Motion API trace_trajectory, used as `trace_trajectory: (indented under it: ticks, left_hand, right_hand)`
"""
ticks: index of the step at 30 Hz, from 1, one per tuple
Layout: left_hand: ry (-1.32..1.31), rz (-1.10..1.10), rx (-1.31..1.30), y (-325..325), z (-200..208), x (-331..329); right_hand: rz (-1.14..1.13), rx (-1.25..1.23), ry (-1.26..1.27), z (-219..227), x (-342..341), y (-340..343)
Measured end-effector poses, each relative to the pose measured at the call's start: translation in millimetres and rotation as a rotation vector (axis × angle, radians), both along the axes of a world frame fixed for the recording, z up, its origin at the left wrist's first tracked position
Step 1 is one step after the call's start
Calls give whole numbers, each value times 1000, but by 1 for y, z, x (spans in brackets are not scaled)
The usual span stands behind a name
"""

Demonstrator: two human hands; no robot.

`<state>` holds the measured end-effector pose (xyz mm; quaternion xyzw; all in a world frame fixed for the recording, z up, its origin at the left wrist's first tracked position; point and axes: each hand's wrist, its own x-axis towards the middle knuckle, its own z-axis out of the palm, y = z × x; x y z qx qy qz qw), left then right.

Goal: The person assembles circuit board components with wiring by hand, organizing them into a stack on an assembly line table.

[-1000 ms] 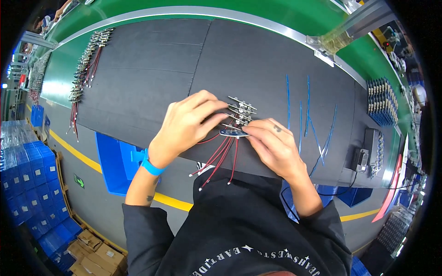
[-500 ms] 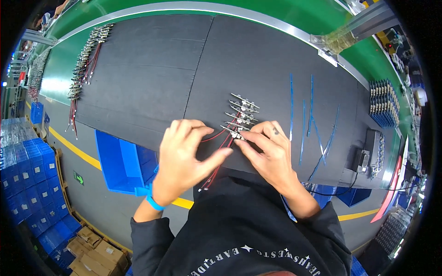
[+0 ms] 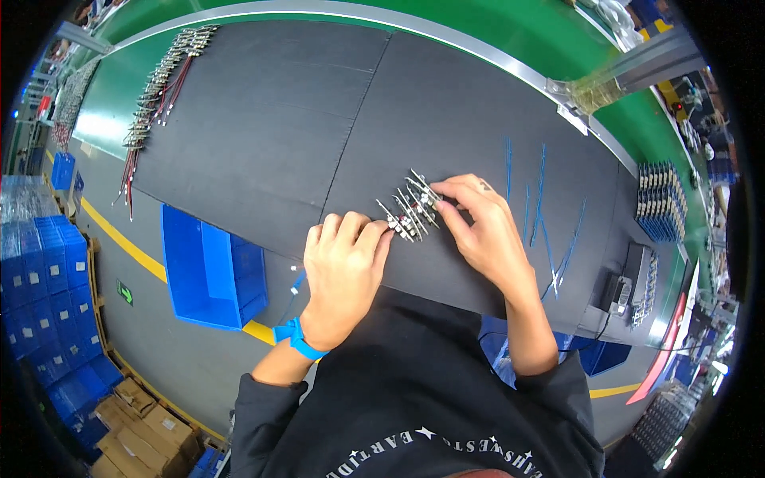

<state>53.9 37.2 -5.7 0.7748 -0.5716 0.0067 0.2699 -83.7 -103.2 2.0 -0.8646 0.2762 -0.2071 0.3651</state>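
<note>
A short row of small circuit boards (image 3: 410, 213), standing on edge side by side with white connectors on them, lies on the black mat between my hands. My left hand (image 3: 343, 267) pinches the row's left end with thumb and forefinger; a blue band circles that wrist. At the row's upper right end, my right hand (image 3: 482, 227) has its thumb and fingers closed on the last board. The boards' red and black wires are mostly hidden behind my left hand. A small white plug (image 3: 293, 269) shows just left of that hand.
Thin blue strips (image 3: 543, 187) lie on the black mat (image 3: 279, 111) to the right. A long row of wired boards (image 3: 151, 95) stands far left, and a stack of boards (image 3: 661, 201) far right. Below the table's left edge is a blue bin (image 3: 211, 275).
The row of boards has been turned, so it now slants between my hands. My left hand has moved right and closed on its left end; my right hand has shifted up to its other end.
</note>
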Motion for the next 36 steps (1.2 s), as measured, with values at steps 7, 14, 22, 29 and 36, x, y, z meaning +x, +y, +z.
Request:
trace_trajectory:
  ticks: [7, 14, 22, 29, 36]
  left_hand:
    - [21, 73, 75, 23, 8, 1]
    - [199, 261, 64, 58, 6, -15]
    - [247, 202, -70, 68, 2, -2]
    - [-124, 234, -263, 40, 19, 125]
    - [-351, 423, -415, -20, -5, 264]
  right_hand:
    - [15, 138, -33, 1, 6, 21]
    - [169, 10, -41, 6, 16, 41]
    - [166, -38, -10, 6, 33, 50]
    - [267, -186, -380, 0, 170, 11]
    - [256, -267, -464, -22, 353, -44]
